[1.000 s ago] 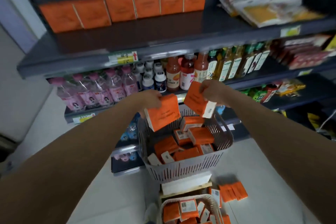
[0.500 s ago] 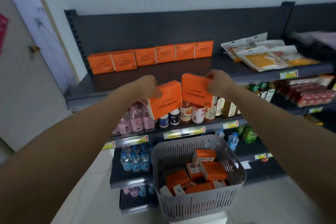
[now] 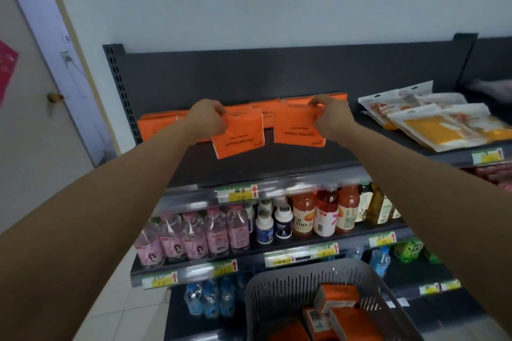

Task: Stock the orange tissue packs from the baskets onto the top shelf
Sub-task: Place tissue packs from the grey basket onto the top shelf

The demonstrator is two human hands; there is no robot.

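My left hand [image 3: 208,119] grips an orange tissue pack [image 3: 240,136] by its top edge, held just above the dark top shelf [image 3: 277,166]. My right hand [image 3: 331,116] grips a second orange tissue pack [image 3: 296,129] the same way, beside the first. Both packs hang in front of a row of orange packs [image 3: 155,125] standing against the shelf's back panel. A grey basket [image 3: 279,282] at the bottom holds several more orange packs [image 3: 342,295].
Flat snack pouches [image 3: 435,124] lie on the top shelf to the right. Drink bottles [image 3: 322,213] and pink bottles [image 3: 194,235] fill the shelf below, water bottles lower still. A pale door [image 3: 33,108] stands at the left.
Both hands rose from the basket to the top shelf, each carrying an orange pack. My view tilted upward, so the basket dropped to the frame's bottom.
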